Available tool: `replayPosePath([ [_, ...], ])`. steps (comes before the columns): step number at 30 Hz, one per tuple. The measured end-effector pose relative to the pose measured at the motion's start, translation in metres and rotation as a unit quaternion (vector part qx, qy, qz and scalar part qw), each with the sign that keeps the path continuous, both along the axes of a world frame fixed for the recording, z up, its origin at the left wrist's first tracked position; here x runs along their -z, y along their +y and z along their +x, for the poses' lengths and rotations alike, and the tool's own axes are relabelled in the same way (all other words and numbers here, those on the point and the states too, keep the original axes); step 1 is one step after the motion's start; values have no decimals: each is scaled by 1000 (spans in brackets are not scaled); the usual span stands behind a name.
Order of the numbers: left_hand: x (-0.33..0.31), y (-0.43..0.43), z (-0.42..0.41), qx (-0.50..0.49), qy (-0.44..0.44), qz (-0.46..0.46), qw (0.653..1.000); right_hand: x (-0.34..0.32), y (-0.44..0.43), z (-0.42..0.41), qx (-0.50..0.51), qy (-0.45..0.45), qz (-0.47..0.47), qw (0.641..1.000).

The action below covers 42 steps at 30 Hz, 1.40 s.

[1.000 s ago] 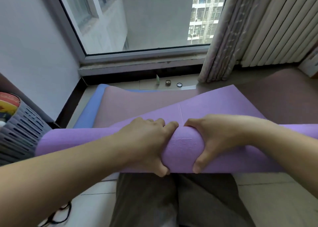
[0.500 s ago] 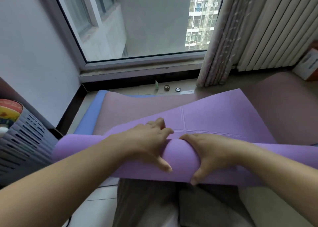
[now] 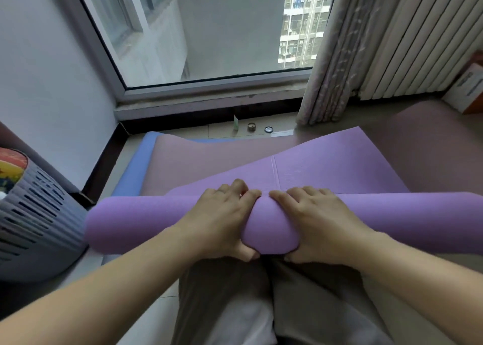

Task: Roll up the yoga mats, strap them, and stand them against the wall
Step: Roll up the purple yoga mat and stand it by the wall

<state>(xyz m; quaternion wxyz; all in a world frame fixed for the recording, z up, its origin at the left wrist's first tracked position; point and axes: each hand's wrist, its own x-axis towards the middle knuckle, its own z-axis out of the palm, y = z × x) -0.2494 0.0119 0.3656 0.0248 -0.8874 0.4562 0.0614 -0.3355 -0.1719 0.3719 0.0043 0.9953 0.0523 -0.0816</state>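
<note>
A purple yoga mat (image 3: 146,221) lies partly rolled across my lap, its roll running left to right, with a flat unrolled stretch reaching toward the window. My left hand (image 3: 222,219) and my right hand (image 3: 316,227) grip the roll side by side at its middle, fingers over the top and thumbs underneath. Beneath it a mauve mat (image 3: 193,167) lies flat on the floor, and a blue mat (image 3: 133,172) shows under that one at its left edge.
A grey slatted basket (image 3: 34,229) stands at the left, close to the roll's end. Small items, a jar (image 3: 251,127) and a lid (image 3: 268,129), sit on the floor below the window sill. Curtains (image 3: 347,57) hang at the right; a box (image 3: 467,88) is at the far right.
The roll has turned farther forward over the flat stretch and thickened. Both hands have shifted their hold, thumbs tucked under the roll again.
</note>
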Motion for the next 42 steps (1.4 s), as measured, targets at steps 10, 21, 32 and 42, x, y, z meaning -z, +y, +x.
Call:
replayPosePath([
  [10, -62, 12, -27, -14, -67, -57, 996, -66, -6, -10, -53, -34, -7, 998],
  [21, -26, 23, -51, -59, 150, 16, 987, -27, 5, -26, -64, 151, 97, 982],
  [32, -36, 7, 13, -92, 336, 36, 937, -4, 10, -42, -54, 3, -34, 998],
  [42, 6, 12, -31, -13, -30, -59, 998, -30, -8, 7, -37, 124, 54, 990],
])
